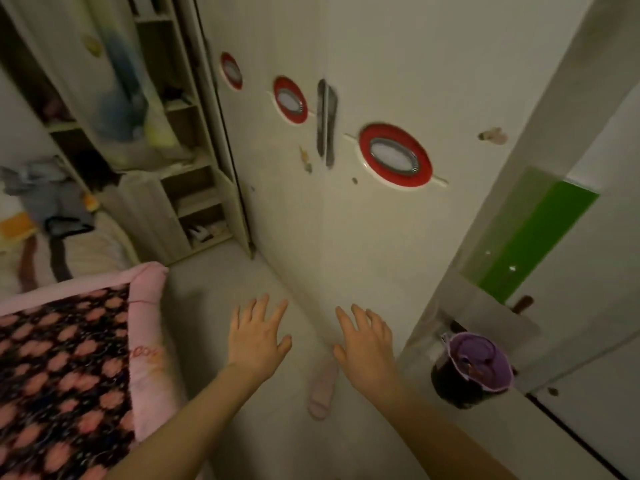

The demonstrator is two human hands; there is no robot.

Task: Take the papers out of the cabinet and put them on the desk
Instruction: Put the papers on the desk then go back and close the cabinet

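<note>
A tall cream cabinet point(346, 220) with red-rimmed oval windows fills the middle of the view, its two doors closed. A pair of dark vertical handles point(326, 121) sits where the doors meet. My left hand point(258, 336) and my right hand point(365, 342) are stretched out low in front of the cabinet, palms down, fingers spread, holding nothing. Both hands are well below the handles. No papers are visible. The desk is not recognisable in this view.
An open shelf unit point(194, 188) with clothes stands at the left. A bed with a pink and black flowered blanket point(65, 368) fills the lower left. A pink slipper point(323, 393) lies on the floor. A purple-lined bin point(472, 368) and a green panel point(530, 240) are at the right.
</note>
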